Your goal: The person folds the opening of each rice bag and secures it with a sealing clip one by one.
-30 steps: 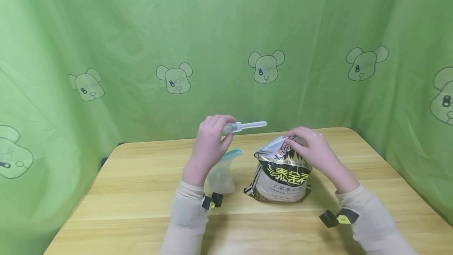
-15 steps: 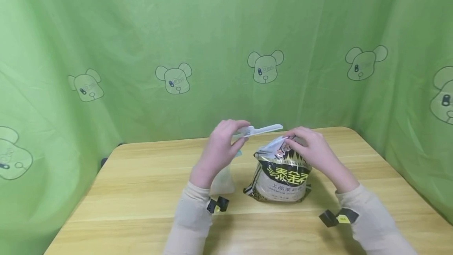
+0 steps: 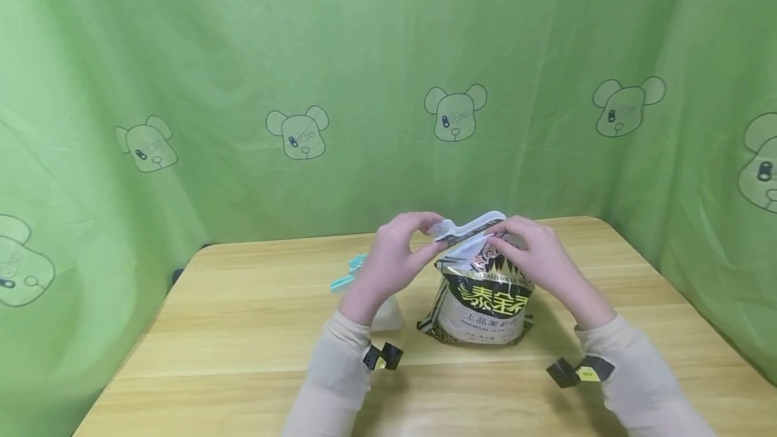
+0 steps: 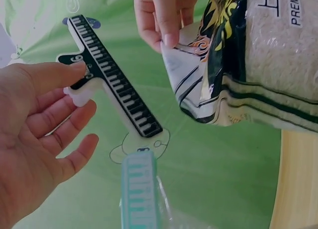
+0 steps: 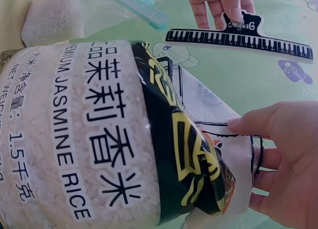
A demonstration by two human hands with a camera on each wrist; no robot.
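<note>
A white piano-key sealing clip — held level above the upright jasmine rice bag's folded top.

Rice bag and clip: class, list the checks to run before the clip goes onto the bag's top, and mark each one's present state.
1. Left hand holds the clip by its handle: ok.
2. Right hand pinches the top of the rice bag: ok.
3. Bag stands upright on the table: ok.
4. Clip is open enough to take the top: cannot tell.
5. Bag top is folded flat: not ok, crumpled.
6. Second bag with teal clip stands apart: ok.
</note>
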